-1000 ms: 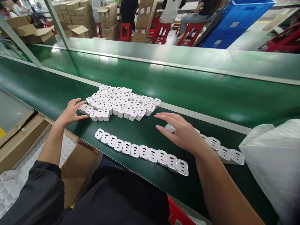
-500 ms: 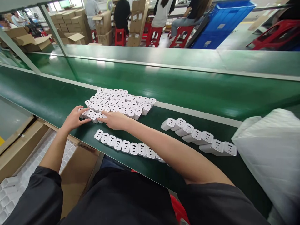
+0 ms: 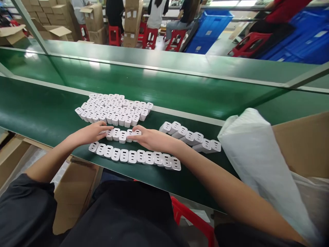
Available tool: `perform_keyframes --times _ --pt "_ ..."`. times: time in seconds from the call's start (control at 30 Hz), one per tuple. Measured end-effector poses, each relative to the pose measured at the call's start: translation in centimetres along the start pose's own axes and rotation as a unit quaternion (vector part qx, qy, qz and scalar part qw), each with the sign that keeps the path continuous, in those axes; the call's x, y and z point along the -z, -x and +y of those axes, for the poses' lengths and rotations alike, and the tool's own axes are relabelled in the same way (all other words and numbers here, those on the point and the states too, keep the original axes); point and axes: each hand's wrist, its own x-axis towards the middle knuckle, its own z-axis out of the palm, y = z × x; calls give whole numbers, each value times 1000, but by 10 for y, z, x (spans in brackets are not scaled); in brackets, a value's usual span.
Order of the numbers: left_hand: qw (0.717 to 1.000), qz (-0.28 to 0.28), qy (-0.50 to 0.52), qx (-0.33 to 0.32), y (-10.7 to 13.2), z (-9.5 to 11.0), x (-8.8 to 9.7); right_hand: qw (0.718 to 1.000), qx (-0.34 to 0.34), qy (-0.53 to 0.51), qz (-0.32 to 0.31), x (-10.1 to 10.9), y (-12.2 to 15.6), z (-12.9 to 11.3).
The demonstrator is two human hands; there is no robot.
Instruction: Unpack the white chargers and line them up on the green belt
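Observation:
Between my two hands is a short row of white chargers (image 3: 122,137), standing upright with their slotted faces up. The thumb and fingers of my left hand (image 3: 93,133) grip its left end. At the right end, my right hand (image 3: 150,138) closes its fingers around the last chargers, partly hiding them. Just behind stands a packed block of chargers (image 3: 115,110) in several rows. Nearer to me, a longer curved row of chargers (image 3: 132,156) runs along the front of the green work surface (image 3: 51,116). Another slanting row of chargers (image 3: 189,137) lies beyond my right forearm.
A white padded sheet (image 3: 253,147) and a cardboard box (image 3: 305,144) stand at right. Open cartons (image 3: 77,199) sit below the front edge at left. A red stool (image 3: 192,219) is by me. Across the line are people, stacked cartons and blue crates (image 3: 210,31).
My hands have moved right and towards me with the short row, which now stands apart from the block. The view has turned to the right.

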Motion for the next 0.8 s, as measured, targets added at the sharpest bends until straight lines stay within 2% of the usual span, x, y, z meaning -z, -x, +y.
perform_keyframes --times 0.2,0.3,0.4,0.53,0.67,0.8 --pt "999 -42 -3 12 -42 51 6 996 -69 -49 17 -7 50 20" --pt "998 -65 13 -4 -49 63 11 990 -86 -99 43 -11 67 26" --pt "993 -96 61 -29 -49 56 18 972 -103 -179 108 -15 78 34" --pt "985 -130 83 -80 -49 28 25 940 -139 -244 193 -25 78 43" --pt "972 -158 107 -140 -55 11 23 933 -138 -268 197 -37 74 51" --pt "961 -147 165 -165 -64 10 13 918 -112 -326 198 -49 74 57"
